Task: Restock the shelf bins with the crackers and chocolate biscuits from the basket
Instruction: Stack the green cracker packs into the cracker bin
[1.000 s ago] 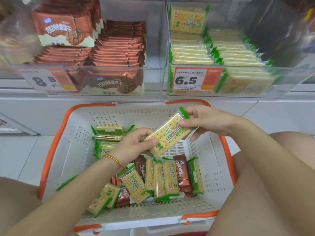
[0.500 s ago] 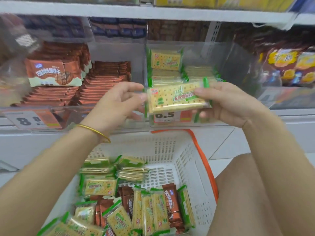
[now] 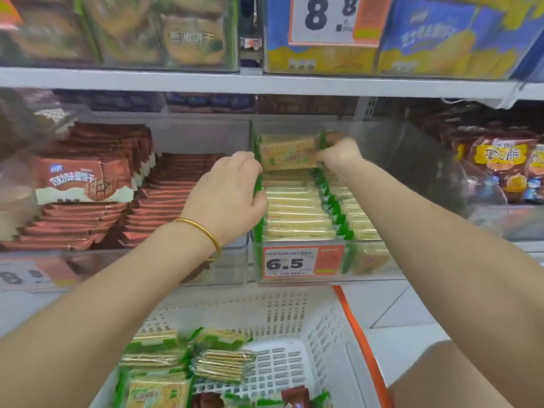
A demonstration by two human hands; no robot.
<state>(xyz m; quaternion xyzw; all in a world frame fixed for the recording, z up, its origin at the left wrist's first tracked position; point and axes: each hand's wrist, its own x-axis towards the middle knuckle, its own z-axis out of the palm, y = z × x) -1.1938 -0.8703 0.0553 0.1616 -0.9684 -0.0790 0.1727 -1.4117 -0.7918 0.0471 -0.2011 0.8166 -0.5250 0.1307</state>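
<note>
Cracker pack [image 3: 287, 156] moved into bin [image 3: 294, 282], R hand [image 3: 341, 153] pinching; L hand [image 3: 226, 192] beside, unclear.

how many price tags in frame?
3: top-shelf tag, 8.8; cracker-bin tag, 6.5; blurred lower-left tag. An orange corner top left may be a fourth.

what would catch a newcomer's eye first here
Two bare arms reach into the clear bin, mid shelf, with its 6.5 price tag: the right hand pinches a cracker pack face-out at the back of the row, and the left hand rests at the row's left edge. Brown chocolate biscuit packs fill the bin to the left; below, a white basket holds more packs.
</note>
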